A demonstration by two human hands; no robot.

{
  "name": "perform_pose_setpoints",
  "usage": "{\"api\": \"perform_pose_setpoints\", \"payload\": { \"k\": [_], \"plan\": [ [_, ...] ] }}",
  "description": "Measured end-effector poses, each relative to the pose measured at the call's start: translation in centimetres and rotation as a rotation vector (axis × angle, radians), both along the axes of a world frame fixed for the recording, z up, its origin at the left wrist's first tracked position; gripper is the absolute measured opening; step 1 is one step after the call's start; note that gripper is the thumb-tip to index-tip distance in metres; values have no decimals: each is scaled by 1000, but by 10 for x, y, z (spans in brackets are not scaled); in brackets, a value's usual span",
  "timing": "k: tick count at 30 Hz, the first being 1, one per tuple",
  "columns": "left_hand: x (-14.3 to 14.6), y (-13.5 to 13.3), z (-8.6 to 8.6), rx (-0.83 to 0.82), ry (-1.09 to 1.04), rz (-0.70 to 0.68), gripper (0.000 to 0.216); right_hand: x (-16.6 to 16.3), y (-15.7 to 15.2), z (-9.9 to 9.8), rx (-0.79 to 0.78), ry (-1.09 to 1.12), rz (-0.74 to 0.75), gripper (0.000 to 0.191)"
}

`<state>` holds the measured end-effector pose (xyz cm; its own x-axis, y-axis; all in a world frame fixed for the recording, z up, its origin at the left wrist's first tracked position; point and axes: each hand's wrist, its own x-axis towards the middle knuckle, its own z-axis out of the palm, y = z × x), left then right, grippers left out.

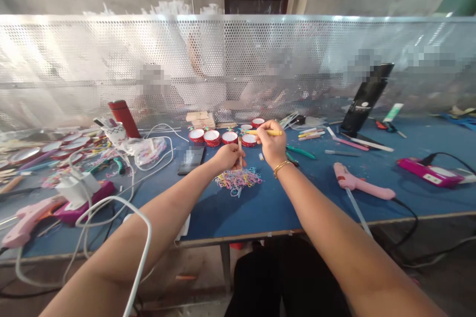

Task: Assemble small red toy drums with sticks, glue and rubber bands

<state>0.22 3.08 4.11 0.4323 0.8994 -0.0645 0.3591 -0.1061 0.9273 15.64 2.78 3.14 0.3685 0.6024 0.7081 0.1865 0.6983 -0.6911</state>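
My left hand (pixel 226 157) is closed on a thin, flat wooden stick (pixel 240 150) that stands roughly upright. In my right hand (pixel 273 145) a yellow pen-like stick (pixel 274 132) is pinched, lying almost level and pointing left. Below my left hand lies a loose pile of small pastel-coloured bands (pixel 238 182). Behind both hands is a row of small red drum-like cups with white tops (pixel 211 137). Small green figures, too tiny to make out, sit among the cups.
A dark phone (pixel 191 160) lies left of the pile. White cables (pixel 147 223) loop across my left arm. Pink glue guns (pixel 362 184) lie at both sides. A red flask (pixel 124 119) and a black stand (pixel 366 101) rise before a perforated metal panel (pixel 253 59). Green-handled pliers (pixel 302 152) lie to the right.
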Motion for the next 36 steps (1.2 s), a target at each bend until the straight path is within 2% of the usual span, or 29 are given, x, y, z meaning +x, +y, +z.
{"api": "perform_pose_setpoints", "payload": {
  "k": [18,36],
  "plan": [
    [0,3,-4,-48,-6,19,16,-3,-7,4,-11,59,44,14],
    [-3,1,0,-71,-67,5,17,-8,-20,4,-43,-15,43,16]
  ]
}}
